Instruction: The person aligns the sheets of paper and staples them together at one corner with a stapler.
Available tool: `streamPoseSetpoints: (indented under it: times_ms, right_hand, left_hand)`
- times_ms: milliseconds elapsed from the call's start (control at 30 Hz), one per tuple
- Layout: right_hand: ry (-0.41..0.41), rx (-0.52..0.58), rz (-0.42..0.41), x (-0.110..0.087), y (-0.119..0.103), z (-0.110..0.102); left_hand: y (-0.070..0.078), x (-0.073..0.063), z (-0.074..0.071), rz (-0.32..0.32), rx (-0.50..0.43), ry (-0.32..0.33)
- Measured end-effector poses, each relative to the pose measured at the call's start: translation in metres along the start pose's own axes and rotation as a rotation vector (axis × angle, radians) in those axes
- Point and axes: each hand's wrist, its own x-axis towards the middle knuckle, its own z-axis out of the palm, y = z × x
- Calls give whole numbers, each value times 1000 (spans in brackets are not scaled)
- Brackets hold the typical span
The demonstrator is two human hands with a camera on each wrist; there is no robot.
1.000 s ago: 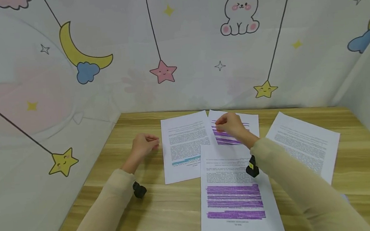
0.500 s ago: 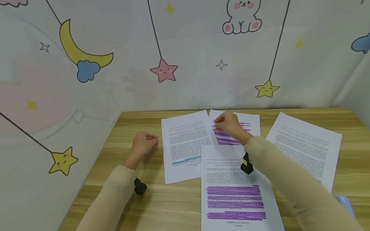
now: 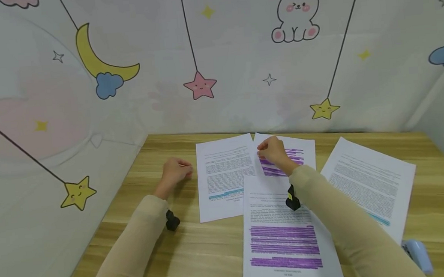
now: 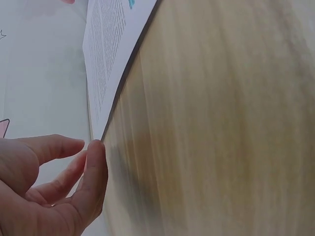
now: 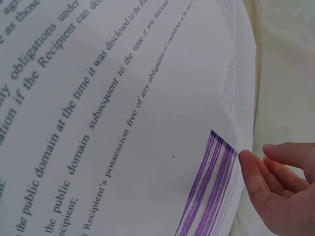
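Just left of a printed sheet with a blue-highlighted line (image 3: 224, 172), my left hand (image 3: 174, 171) hovers over the table with fingers loosely bent. In the left wrist view a small gap shows between the thumb and fingertips (image 4: 96, 147), near the sheet's corner, with nothing held. My right hand (image 3: 275, 151) is over the back purple-highlighted sheet (image 3: 305, 150). Its thumb and fingers stand apart in the right wrist view, with nothing between them; whether a fingertip touches paper I cannot tell. A larger-looking purple-highlighted sheet (image 3: 287, 241) lies in front, overlapping both sheets.
Another printed sheet (image 3: 376, 183) with a blue-highlighted line lies tilted at the right. Beside its lower corner is a light blue rounded object (image 3: 419, 255), partly behind the right sleeve. A white patterned curtain (image 3: 232, 60) hangs along the back of the wooden table (image 3: 199, 251).
The head view has shifted slightly. My right forearm has moved a little left, uncovering more of the light blue object and the right sheet's highlighted line. Both hands stay nearly in place.
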Motion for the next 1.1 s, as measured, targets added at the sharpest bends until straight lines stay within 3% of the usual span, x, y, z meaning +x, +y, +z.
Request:
streamPoseSetpoints:
  times_ms: [467, 867, 1100]
  right_hand:
    - [23, -78, -19, 7, 7, 11]
    - [38, -100, -4, 8, 8, 12]
    - [41, -100, -19, 9, 9, 13]
  left_hand:
    - [2, 6, 5, -70, -39, -62]
    - [2, 8, 8, -45, -57, -76]
    - [3, 9, 12, -41, -23, -61]
